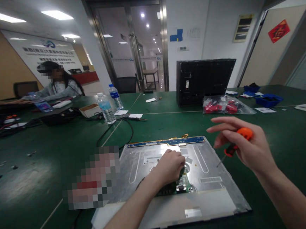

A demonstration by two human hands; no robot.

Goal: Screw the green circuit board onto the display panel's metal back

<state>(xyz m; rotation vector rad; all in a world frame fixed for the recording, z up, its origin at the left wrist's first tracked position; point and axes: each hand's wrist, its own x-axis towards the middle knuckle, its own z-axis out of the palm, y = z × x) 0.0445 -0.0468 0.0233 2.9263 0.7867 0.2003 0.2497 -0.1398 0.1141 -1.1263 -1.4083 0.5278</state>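
left hand over the board, right hand gripping the screwdriver

the wall sign (44, 54) carries rows of chinese characters under a blue swirl, too soft to read surely. the red paper (279, 31) on the door at right bears one dark character; the glass doors (115, 43) have small blue logos. on the panel (214, 190), the sticker (151, 159) and label (210, 180) are too small to read, as are the wraps of the two bottles, one (106, 111) nearer, one (116, 99) behind.

the panel lies on the counter (156, 126), the green board (185, 182) on its middle. the left hand (171, 165) curls over the board and hides part of it; what its fingers pinch, i cannot tell. the left forearm blocks the panel's lower left; a pixelated patch covers the left edge. the right hand (255, 152) is wrapped around the orange screwdriver (245, 133), tip angled down beside the panel's right edge. beyond stand a monitor (205, 80) and, before it, a bag (244, 108) of red pieces. a person (66, 87) sits far left.
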